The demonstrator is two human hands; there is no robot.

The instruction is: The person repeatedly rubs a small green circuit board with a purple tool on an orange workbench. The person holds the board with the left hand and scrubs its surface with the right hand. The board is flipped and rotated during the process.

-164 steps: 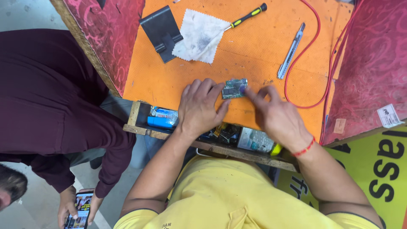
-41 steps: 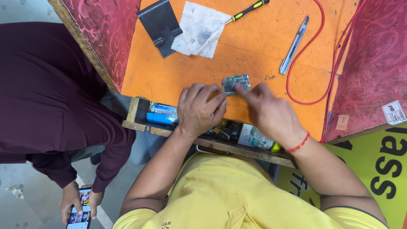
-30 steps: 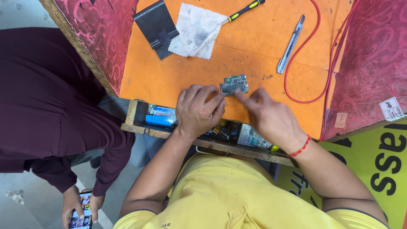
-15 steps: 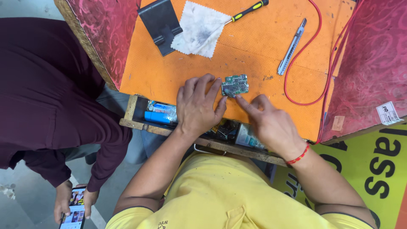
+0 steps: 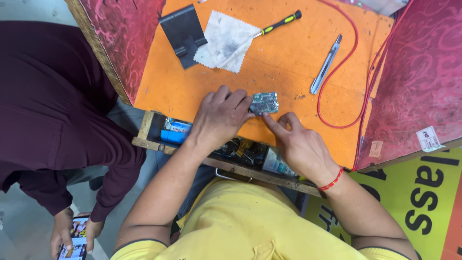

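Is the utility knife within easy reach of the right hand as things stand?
Probably yes: the right hand rests by the circuit board, and only bare orange mat lies between it and the utility knife.

We record an orange work surface [image 5: 288, 72]; a red cable [image 5: 353, 53]; a screwdriver [image 5: 279, 23] with black-and-yellow handle; a grey-smudged white cloth [image 5: 226, 41]; a black panel [image 5: 183, 31]; magenta swirl-patterned side walls [image 5: 423, 72] — and a green-grey circuit board [image 5: 264, 102].
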